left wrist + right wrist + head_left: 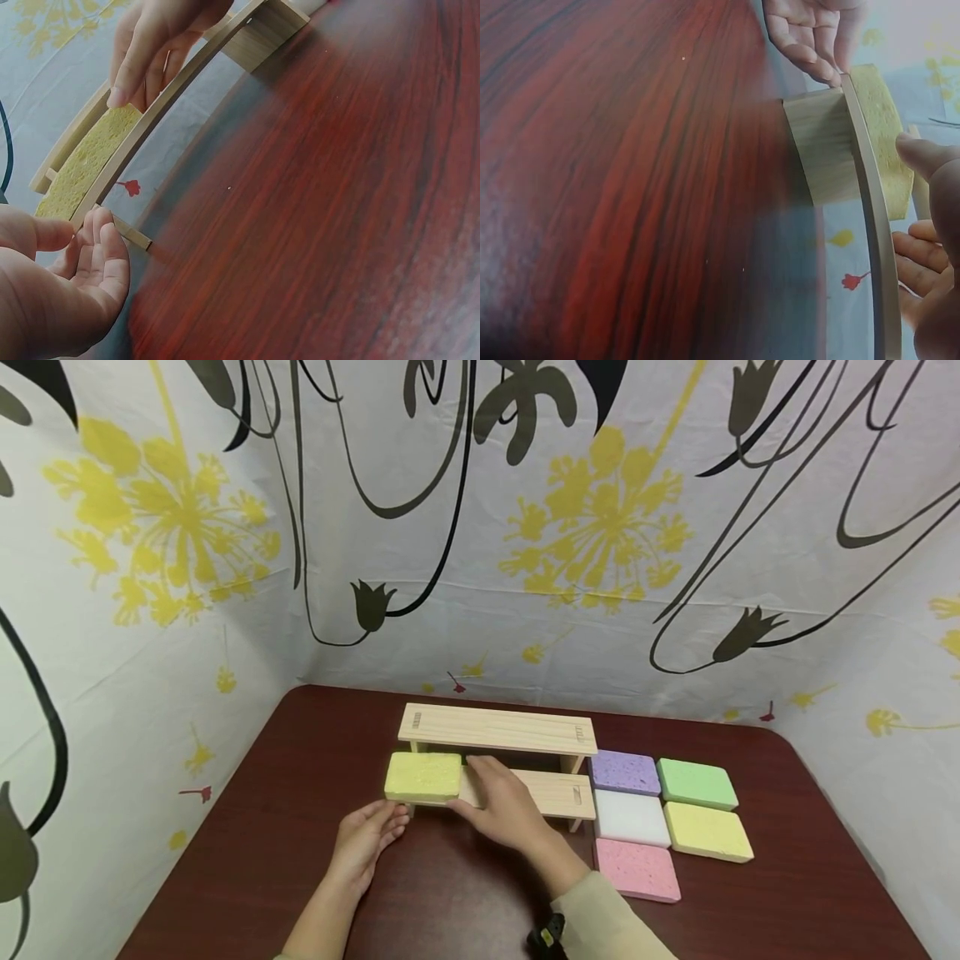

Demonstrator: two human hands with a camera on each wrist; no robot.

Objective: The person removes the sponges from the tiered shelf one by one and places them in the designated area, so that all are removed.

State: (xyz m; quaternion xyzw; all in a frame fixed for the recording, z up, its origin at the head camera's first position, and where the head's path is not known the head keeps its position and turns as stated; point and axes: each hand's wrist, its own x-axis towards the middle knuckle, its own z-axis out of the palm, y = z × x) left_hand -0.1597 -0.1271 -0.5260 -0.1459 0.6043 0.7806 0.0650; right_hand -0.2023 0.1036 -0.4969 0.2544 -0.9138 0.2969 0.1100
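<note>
A yellow sponge [423,776] lies flat on the left end of the lower board of a two-step wooden shelf [555,792]. My left hand [362,845] is at the sponge's front left corner. In the left wrist view its thumb is right at the corner of the sponge [88,161] and board, with relaxed fingers beside the board's end. My right hand [504,806] is at the sponge's right end, thumb in front and fingers behind. The right wrist view has that thumb against the sponge [885,135], the other fingers loosely extended beyond the board.
Right of the shelf lie a purple sponge [625,773], a white sponge [632,817], a pink sponge [637,870], a green sponge [697,783] and another yellow sponge [708,831]. A patterned cloth [480,552] hangs behind the dark red table [795,893].
</note>
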